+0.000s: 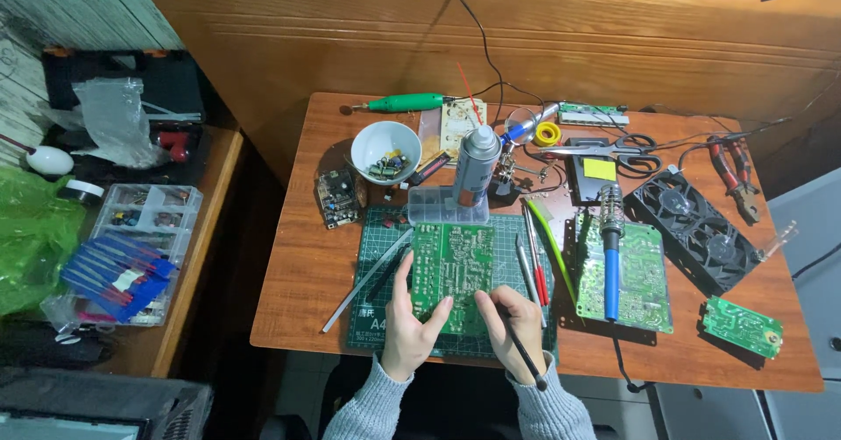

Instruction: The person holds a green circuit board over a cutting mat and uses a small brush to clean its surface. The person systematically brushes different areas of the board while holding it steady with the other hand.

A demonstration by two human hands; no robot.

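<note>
Circuit board (453, 275), green, lies flat on the cutting mat (378, 316) at the front of the wooden table (298, 265); left hand (409, 317) rests on its lower left edge, fingers loosely spread, thumb on the board face. Right hand (512, 319) pinches a thin black tool (524, 351), fingers closed round it, tip at the board's lower right. Blue-handled soldering iron (611, 256) lies on a second green board (626, 274) to the right; spray can (475, 170) stands upright behind the mat.
</note>
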